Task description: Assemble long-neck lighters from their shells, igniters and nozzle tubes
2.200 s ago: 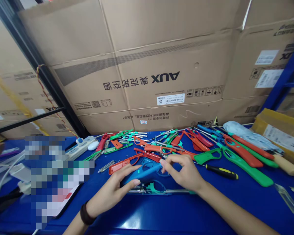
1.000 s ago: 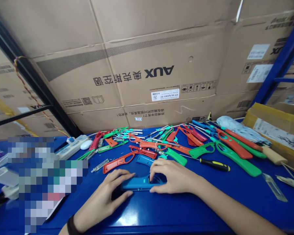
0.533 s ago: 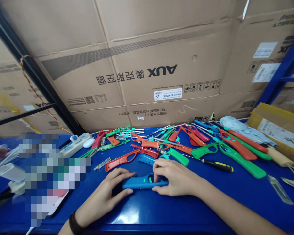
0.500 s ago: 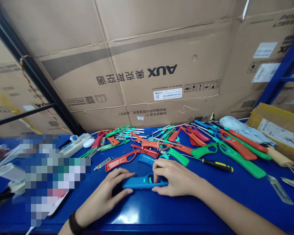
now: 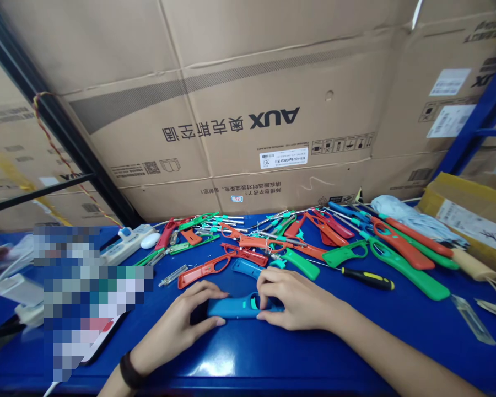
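A blue plastic lighter body (image 5: 235,306) with a teal trigger lies flat on the blue table (image 5: 297,358) in front of me. My left hand (image 5: 177,325) grips its left end, thumb below and fingers curled over the top. My right hand (image 5: 295,300) presses down on its right end, fingers closed around the trigger part. Just behind the hands lie a separate blue shell (image 5: 248,268) and an orange shell (image 5: 200,270).
Several red, green and orange lighter shells and metal rods (image 5: 297,237) cover the table's far half. A black-and-yellow screwdriver (image 5: 367,279) lies to the right. A power strip (image 5: 126,245) sits at the left. Cardboard boxes (image 5: 248,110) wall the back.
The blue lighter body went from held above the table to flat on the table. Both hands stayed on its ends and barely shifted in the last half second.
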The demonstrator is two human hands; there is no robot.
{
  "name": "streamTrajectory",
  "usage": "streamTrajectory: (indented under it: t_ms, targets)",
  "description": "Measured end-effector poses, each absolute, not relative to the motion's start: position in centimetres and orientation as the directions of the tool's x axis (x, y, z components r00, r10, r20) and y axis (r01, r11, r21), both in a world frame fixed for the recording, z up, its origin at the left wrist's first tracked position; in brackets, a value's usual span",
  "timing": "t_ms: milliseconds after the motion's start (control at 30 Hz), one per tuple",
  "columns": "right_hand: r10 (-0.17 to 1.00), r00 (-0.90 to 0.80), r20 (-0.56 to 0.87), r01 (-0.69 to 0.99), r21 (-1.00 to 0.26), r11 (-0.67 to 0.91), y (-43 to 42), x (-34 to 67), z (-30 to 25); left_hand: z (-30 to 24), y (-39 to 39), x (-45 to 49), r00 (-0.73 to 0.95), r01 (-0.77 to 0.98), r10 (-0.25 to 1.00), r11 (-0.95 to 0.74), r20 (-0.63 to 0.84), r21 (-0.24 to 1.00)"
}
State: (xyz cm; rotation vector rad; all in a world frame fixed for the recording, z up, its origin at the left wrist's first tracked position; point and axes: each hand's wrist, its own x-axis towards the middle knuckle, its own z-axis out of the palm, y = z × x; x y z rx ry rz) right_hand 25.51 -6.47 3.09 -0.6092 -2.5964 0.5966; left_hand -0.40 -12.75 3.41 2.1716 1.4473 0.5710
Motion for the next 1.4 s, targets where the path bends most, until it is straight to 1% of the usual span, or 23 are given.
streamTrajectory:
  t_ms: [167, 300, 467, 600, 667, 700, 733, 800, 867, 900, 933, 1000, 1100, 1233, 1300, 1400]
  targets:
    - [0.515, -0.812, 0.276, 0.328, -0.514, 0.793, -6.4, 25.4, 3.0, 3.5, -12.3, -0.6, 0.345, 0.723, 0.936, -0.312, 0.069, 0.617]
    - [0.545, -0.800, 0.250, 0.382, -0.489, 0.784, -6.4, 25.4, 3.0, 3.3, -12.2, -0.8, 0.340, 0.730, 0.939, -0.303, 0.059, 0.613]
    - [0.526, -0.812, 0.253, 0.353, -0.506, 0.787, -6.5, 25.4, 2.8, 3.4, -12.0, -0.7, 0.361, 0.740, 0.929, -0.341, 0.085, 0.580]
    - [0.580, -0.786, 0.214, 0.402, -0.537, 0.742, -6.6, 25.2, 2.7, 3.7, -11.9, -0.6, 0.384, 0.757, 0.916, -0.385, 0.116, 0.528]
    - [0.599, -0.775, 0.203, 0.424, -0.535, 0.730, -6.6, 25.2, 2.7, 3.6, -12.0, -0.7, 0.422, 0.774, 0.893, -0.444, 0.155, 0.451]
    - [0.596, -0.777, 0.202, 0.427, -0.526, 0.735, -6.6, 25.1, 2.7, 3.5, -12.1, -0.7, 0.449, 0.785, 0.874, -0.484, 0.183, 0.387]
    - [0.588, -0.783, 0.203, 0.427, -0.511, 0.746, -6.5, 25.1, 2.7, 3.3, -12.3, -0.8, 0.481, 0.793, 0.850, -0.527, 0.217, 0.306]
    - [0.566, -0.799, 0.205, 0.428, -0.467, 0.774, -6.5, 25.1, 2.8, 2.7, -12.7, -0.8, 0.547, 0.795, 0.779, -0.598, 0.307, 0.101]
    - [0.548, -0.811, 0.203, 0.433, -0.421, 0.797, -6.4, 25.0, 3.0, 2.1, -13.1, -0.7, 0.616, 0.770, 0.685, -0.628, 0.390, -0.114]
    - [0.544, -0.815, 0.199, 0.439, -0.400, 0.804, -6.4, 25.0, 3.1, 1.9, -13.3, -0.6, 0.645, 0.753, 0.643, -0.627, 0.412, -0.200]
    - [0.541, -0.818, 0.195, 0.446, -0.379, 0.811, -6.4, 25.0, 3.1, 1.8, -13.4, -0.5, 0.667, 0.738, 0.614, -0.621, 0.421, -0.263]
    - [0.534, -0.823, 0.191, 0.458, -0.332, 0.825, -6.6, 25.0, 3.3, 1.6, -13.5, 0.0, 0.689, 0.722, 0.595, -0.613, 0.414, -0.321]
    - [0.508, -0.837, 0.203, 0.450, -0.272, 0.851, -6.8, 25.1, 3.5, 1.5, -13.5, 0.6, 0.669, 0.740, 0.601, -0.594, 0.436, -0.316]
    - [0.474, -0.841, 0.261, 0.420, -0.240, 0.875, -6.8, 25.4, 3.5, 1.3, -13.7, 1.0, 0.624, 0.771, 0.598, -0.576, 0.503, -0.272]
    - [0.458, -0.836, 0.303, 0.399, -0.237, 0.886, -6.7, 25.5, 3.4, 1.3, -13.8, 1.2, 0.615, 0.775, 0.623, -0.590, 0.483, -0.225]
    - [0.392, -0.830, 0.398, 0.332, -0.214, 0.919, -6.5, 25.6, 3.2, 1.8, -13.9, 1.7, 0.606, 0.782, 0.693, -0.611, 0.391, -0.128]
